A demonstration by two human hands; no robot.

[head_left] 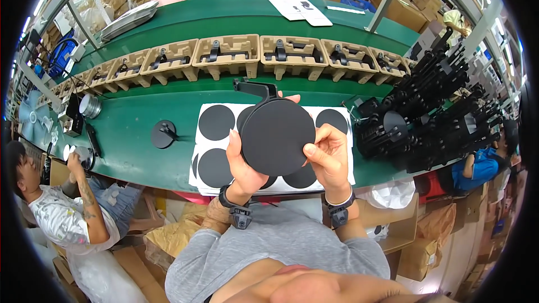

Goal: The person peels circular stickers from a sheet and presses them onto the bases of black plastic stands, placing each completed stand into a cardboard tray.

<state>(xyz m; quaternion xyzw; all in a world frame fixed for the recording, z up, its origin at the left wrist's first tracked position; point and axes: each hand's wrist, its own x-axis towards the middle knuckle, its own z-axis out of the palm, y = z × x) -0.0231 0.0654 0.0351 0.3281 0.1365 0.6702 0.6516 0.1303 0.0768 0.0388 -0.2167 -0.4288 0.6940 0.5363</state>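
Between my hands is a black stand with a round flat base (278, 137), its flat face turned up toward me and a bent arm (257, 88) sticking out past its far left edge. My left hand (245, 164) wraps the base's left side, and some of its fingers are hidden behind it. With thumb and fingers, my right hand (330, 156) pinches the right rim. Below them on the table lies a white sheet (196, 145) of black round pads (217, 122), partly covered by the base and my hands. A similar black stand (163, 134) rests to the left.
Brown moulded trays (227, 56) with black parts line the far side of the green table (135, 160). Many black stands (415, 112) are heaped at the right. White printed sheets (300, 8) lie at the back. A co-worker (84, 207) sits at the left, another person (477, 165) at the right.
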